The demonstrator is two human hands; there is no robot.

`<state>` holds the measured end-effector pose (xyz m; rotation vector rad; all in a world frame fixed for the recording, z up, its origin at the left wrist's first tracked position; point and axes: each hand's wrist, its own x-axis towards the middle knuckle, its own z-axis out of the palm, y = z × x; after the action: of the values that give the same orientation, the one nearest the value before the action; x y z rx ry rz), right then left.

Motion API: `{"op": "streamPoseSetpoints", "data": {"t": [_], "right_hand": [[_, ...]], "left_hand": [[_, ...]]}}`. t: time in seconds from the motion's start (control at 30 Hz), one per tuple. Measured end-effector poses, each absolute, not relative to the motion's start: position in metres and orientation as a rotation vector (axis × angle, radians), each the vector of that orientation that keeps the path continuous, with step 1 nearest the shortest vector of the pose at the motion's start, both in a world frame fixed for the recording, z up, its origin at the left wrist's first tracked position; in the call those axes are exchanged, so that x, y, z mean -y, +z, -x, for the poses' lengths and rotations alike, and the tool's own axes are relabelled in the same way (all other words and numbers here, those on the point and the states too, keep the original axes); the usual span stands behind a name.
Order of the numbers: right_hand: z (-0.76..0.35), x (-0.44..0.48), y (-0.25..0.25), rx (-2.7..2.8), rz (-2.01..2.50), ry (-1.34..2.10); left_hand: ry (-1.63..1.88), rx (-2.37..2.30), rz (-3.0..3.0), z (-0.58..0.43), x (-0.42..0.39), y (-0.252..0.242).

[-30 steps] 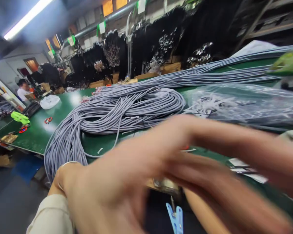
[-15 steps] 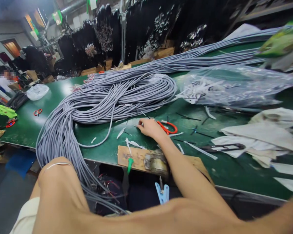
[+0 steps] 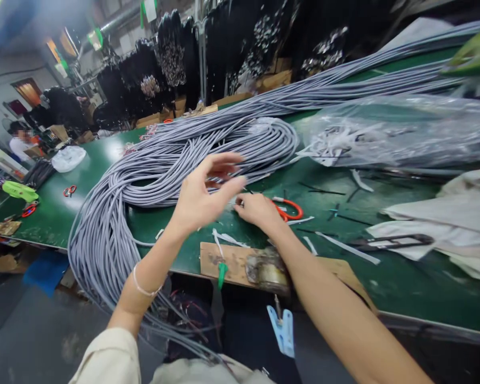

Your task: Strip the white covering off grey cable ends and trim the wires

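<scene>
My left hand (image 3: pixel 206 192) is raised over the front of the grey cable bundle (image 3: pixel 156 170), its thumb and fingers spread with nothing between them. Low on the green table, my right hand (image 3: pixel 260 212) has its fingertips pinched together; what they hold, if anything, is too small to make out. Red-handled scissors (image 3: pixel 292 209) lie right beside that hand, their blades mostly hidden. Loose white strips (image 3: pixel 228 238) are scattered nearer the table edge. A wooden block (image 3: pixel 228 261) with a metal piece (image 3: pixel 270 271) sits at the edge below my right hand.
A clear plastic bag (image 3: pixel 404 133) of white strips lies to the right. Black snips (image 3: pixel 396 242) rest by pale cloth (image 3: pixel 432 213). A blue clip (image 3: pixel 282 329) hangs below the edge. Far left are a second pair of red scissors (image 3: pixel 69 191) and a person (image 3: pixel 20 144).
My left hand has risen from low by the table edge to above the cables, fingers now spread. My right hand stays low beside the scissors. The whole view has shifted slightly.
</scene>
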<state>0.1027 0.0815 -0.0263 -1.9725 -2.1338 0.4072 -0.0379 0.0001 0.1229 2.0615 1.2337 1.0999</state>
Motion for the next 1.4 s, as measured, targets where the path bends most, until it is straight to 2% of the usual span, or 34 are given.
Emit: {"op": "streamPoseSetpoints", "data": {"t": [0.1,0.27,0.5,0.67,0.73,0.93,1.17,1.4], "right_hand": [[-0.102,-0.077,-0.012,2.075,2.047,0.385],[-0.100,-0.070,0.006,1.991,2.024,0.403],[-0.095,-0.074,0.005,1.786,1.781,0.581],[-0.094,-0.079,0.004,1.578,1.448,0.849],[-0.097,-0.077,0.007,1.503,1.339,0.903],[-0.110,-0.067,0.020,1.139,0.968,1.007],[-0.119,-0.074,0.013,0.840,1.121,0.824],[-0.092,-0.069,0.011,1.150,1.132,0.864]], "left_hand": [[0.828,-2.013,-2.039,0.041,-0.065,0.063],[0.794,-2.198,-1.985,0.049,-0.106,0.020],[0.638,-2.015,-1.996,0.072,-0.104,0.034],[0.374,-1.395,-2.073,0.083,-0.089,0.049],[0.337,-1.282,-2.119,0.082,-0.086,0.050],[0.218,-1.432,-2.239,0.077,-0.090,0.041],[0.002,-1.245,-2.146,0.072,-0.080,0.049],[-0.006,-1.941,-2.200,0.100,-0.070,0.069]]}}
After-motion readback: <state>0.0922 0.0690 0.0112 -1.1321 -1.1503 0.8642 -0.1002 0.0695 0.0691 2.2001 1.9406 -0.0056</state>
